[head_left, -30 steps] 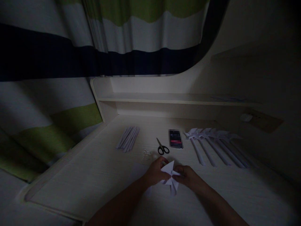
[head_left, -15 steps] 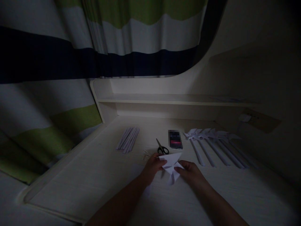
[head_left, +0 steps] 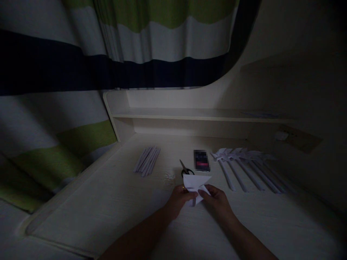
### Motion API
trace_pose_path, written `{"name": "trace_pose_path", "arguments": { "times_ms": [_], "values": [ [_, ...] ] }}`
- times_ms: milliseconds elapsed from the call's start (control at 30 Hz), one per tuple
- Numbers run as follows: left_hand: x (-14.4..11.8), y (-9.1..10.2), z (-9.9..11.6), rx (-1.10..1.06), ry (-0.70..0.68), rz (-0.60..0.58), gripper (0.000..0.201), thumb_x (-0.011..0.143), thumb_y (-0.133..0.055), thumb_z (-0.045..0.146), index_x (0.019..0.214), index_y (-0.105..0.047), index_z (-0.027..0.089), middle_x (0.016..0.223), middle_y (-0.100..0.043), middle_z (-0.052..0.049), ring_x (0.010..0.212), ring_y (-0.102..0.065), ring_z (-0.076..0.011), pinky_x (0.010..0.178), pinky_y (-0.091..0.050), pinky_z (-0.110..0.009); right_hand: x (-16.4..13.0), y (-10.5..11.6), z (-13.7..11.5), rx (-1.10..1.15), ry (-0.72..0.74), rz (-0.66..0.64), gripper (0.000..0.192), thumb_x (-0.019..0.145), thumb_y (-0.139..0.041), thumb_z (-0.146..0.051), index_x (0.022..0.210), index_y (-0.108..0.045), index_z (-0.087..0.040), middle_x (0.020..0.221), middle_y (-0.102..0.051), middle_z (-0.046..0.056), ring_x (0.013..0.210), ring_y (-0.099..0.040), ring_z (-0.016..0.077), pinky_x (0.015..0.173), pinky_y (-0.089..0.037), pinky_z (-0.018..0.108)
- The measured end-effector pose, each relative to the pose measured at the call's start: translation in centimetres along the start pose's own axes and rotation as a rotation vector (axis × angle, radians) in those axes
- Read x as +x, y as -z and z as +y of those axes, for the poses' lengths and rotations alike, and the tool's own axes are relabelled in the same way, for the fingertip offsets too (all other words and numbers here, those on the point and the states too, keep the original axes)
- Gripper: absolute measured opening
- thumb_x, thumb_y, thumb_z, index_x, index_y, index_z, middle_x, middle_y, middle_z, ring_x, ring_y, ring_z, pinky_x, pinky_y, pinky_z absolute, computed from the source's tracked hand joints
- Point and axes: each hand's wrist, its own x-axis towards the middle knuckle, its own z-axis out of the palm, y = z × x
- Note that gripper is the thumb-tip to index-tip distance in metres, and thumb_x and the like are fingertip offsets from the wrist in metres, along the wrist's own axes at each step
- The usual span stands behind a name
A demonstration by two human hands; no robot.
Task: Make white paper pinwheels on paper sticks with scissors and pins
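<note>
A white paper pinwheel head (head_left: 195, 181) with folded points is held above the desk between both hands. My left hand (head_left: 179, 198) pinches its left side, thumb lying across the front near the middle. My right hand (head_left: 215, 198) grips the right side, thumb and fingers pressed on the folds. Just beyond the paper lie scissors (head_left: 187, 171) with black handles, their blades pointing away and partly apart; the paper edge comes close to the handles. Left of the scissors is a small pile of thin pale bits (head_left: 169, 176), too small to name.
A bundle of rolled paper sticks (head_left: 147, 160) lies at the left. Several paper pinwheels on sticks (head_left: 241, 164) lie in a row at the right. A phone (head_left: 201, 160) rests between. Behind runs a shelf (head_left: 173, 116) beneath a striped curtain (head_left: 165, 43).
The left thumb has moved right, toward the middle of the paper. The paper has turned a little in the hands, and its lower point shows less now.
</note>
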Motion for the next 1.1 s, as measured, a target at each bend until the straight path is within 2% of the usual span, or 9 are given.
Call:
{"name": "trace_pose_path", "arguments": {
  "times_ms": [267,533,767,1100],
  "values": [
    [-0.06,-0.15,0.25,0.019,0.065,0.094,0.03,0.053,-0.069,0.022,0.081,-0.065,0.01,0.077,-0.065,-0.005,0.071,-0.057,-0.0171,0.069,-0.042,-0.027,-0.26,-0.51,-0.01,0.009,0.01,-0.014,0.03,0.058,-0.067,-0.043,0.066,-0.06,-0.014,0.065,-0.064,0.005,0.061,-0.056,0.0181,0.06,-0.043,0.028],
    [-0.09,-0.03,0.16,0.031,0.058,0.101,0.028,0.054,-0.068,0.022,0.08,-0.066,0.01,0.077,-0.066,-0.006,0.07,-0.057,-0.0171,0.067,-0.042,-0.026,-0.04,-0.45,0.6,0.024,0.003,0.005,0.028,0.058,-0.067,-0.041,0.064,-0.06,-0.015,0.064,-0.063,0.003,0.062,-0.056,0.0182,0.062,-0.043,0.029],
    [-0.11,-0.11,0.23,0.061,0.038,0.114,0.028,0.054,-0.068,0.021,0.08,-0.067,0.01,0.076,-0.066,-0.005,0.071,-0.058,-0.0176,0.067,-0.042,-0.027,-0.21,-0.54,0.27,-0.007,0.0,-0.04,0.034,0.061,-0.064,-0.044,0.077,-0.064,-0.014,0.073,-0.067,0.006,0.073,-0.059,0.0236,0.069,-0.044,0.033],
    [-0.01,-0.08,0.14,0.053,0.044,0.104,0.029,0.054,-0.068,0.024,0.08,-0.066,0.01,0.075,-0.065,-0.006,0.068,-0.057,-0.0176,0.064,-0.041,-0.027,-0.32,-0.62,0.16,-0.034,0.018,-0.037,0.033,0.062,-0.063,-0.045,0.072,-0.062,-0.014,0.07,-0.065,0.005,0.068,-0.058,0.0218,0.064,-0.045,0.031]
  ]
}}
